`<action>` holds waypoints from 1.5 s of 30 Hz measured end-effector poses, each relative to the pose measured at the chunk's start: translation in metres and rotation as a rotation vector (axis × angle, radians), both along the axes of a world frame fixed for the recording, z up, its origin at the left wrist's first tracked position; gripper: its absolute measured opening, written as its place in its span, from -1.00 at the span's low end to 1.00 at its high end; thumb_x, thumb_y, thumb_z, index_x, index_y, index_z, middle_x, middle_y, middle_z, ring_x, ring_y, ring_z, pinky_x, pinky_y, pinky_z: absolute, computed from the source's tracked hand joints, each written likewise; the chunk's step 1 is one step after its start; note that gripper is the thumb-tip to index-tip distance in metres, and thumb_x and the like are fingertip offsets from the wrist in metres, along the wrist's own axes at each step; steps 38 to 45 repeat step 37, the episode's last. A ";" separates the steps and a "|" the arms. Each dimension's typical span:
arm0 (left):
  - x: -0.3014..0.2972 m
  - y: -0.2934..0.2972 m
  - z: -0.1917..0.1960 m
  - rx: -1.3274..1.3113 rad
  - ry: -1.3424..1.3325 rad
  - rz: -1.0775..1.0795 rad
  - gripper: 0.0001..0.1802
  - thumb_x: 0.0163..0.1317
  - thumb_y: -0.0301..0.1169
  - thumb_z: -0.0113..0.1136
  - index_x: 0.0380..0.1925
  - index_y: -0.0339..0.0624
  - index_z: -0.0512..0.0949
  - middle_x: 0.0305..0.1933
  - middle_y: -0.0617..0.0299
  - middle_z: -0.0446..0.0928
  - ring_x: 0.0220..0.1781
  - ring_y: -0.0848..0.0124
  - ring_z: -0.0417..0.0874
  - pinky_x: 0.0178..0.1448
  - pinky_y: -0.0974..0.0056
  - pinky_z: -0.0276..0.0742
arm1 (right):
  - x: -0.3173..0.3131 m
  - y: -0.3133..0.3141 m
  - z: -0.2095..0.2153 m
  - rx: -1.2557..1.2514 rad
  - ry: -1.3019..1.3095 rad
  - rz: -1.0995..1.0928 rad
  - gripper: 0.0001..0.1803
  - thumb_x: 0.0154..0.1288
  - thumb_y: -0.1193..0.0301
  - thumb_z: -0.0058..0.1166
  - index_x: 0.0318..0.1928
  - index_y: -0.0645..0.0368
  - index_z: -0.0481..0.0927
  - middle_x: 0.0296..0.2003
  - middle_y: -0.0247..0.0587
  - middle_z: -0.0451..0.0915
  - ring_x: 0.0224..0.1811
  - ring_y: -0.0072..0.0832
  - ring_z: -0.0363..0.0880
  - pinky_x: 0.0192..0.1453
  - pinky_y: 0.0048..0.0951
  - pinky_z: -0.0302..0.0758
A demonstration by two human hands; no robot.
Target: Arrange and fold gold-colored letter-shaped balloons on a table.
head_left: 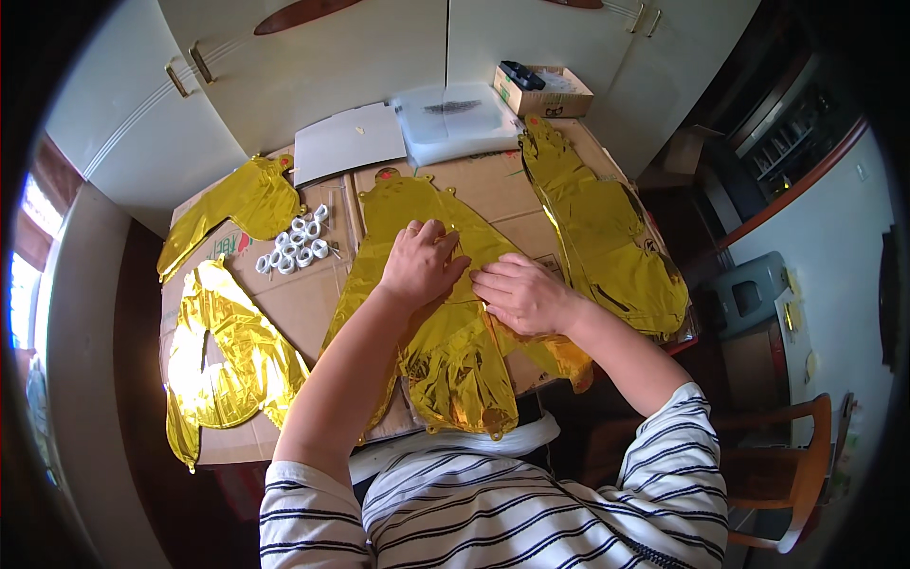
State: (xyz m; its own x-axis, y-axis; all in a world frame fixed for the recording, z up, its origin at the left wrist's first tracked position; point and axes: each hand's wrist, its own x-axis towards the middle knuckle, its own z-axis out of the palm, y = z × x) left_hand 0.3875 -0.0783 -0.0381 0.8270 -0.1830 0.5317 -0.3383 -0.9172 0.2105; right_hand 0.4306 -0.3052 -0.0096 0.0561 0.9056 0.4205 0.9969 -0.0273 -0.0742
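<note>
A flat, uninflated gold foil balloon (398, 223) lies in the middle of the cardboard-covered table, its crumpled lower part reaching the near edge. Both my hands are on it. My left hand (420, 266) has its fingers curled down against the foil, the thumb towards the right. Close beside it, my right hand (523, 294) has its fingers pressed together on the foil, the fingertips pointing left. What lies under the fingers is partly hidden. More flat gold foil balloons surround this one: a bent one (227, 196) far left, a shiny one (248, 365) near left, and a wide one (607, 232) right.
Several small white rolls (299, 237) sit clustered left of the middle balloon. At the back are a grey-white sheet (349, 142), a stack of clear plastic bags (445, 133) and a small cardboard box (559, 98) with a black object on it. A wooden chair (806, 455) stands right.
</note>
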 end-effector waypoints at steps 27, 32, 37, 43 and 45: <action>-0.002 0.003 -0.006 -0.012 0.047 0.044 -0.59 0.14 -0.01 0.29 -0.15 -0.03 0.68 -0.09 0.16 0.51 -0.01 0.14 0.50 0.07 0.09 0.47 | -0.008 -0.011 0.008 -0.094 -0.037 0.062 -0.60 0.11 0.37 0.23 -0.03 0.31 0.62 0.03 0.01 0.63 0.10 -0.21 0.58 0.27 -0.17 0.39; -0.003 0.006 -0.005 -0.081 0.048 0.031 -0.58 0.12 -0.02 0.33 -0.12 0.00 0.68 -0.07 0.16 0.52 -0.01 0.14 0.52 0.09 0.07 0.47 | -0.009 -0.010 0.010 -0.117 0.011 0.069 -0.60 0.13 0.39 0.21 -0.03 0.33 0.62 0.04 0.05 0.62 0.11 -0.17 0.58 0.26 -0.15 0.41; 0.006 0.016 -0.009 -0.268 0.218 0.026 -0.47 0.03 0.07 0.38 -0.07 0.02 0.68 -0.01 0.14 0.53 0.09 0.08 0.52 0.21 0.04 0.42 | -0.004 -0.006 0.008 -0.122 -0.013 0.095 -0.61 0.10 0.37 0.25 -0.06 0.32 0.64 0.01 0.04 0.64 0.07 -0.22 0.61 0.21 -0.22 0.44; 0.006 0.016 -0.009 -0.268 0.218 0.026 -0.47 0.03 0.07 0.38 -0.07 0.02 0.68 -0.01 0.14 0.53 0.09 0.08 0.52 0.21 0.04 0.42 | -0.004 -0.006 0.008 -0.122 -0.013 0.095 -0.61 0.10 0.37 0.25 -0.06 0.32 0.64 0.01 0.04 0.64 0.07 -0.22 0.61 0.21 -0.22 0.44; 0.006 0.016 -0.009 -0.268 0.218 0.026 -0.47 0.03 0.07 0.38 -0.07 0.02 0.68 -0.01 0.14 0.53 0.09 0.08 0.52 0.21 0.04 0.42 | -0.004 -0.006 0.008 -0.122 -0.013 0.095 -0.61 0.10 0.37 0.25 -0.06 0.32 0.64 0.01 0.04 0.64 0.07 -0.22 0.61 0.21 -0.22 0.44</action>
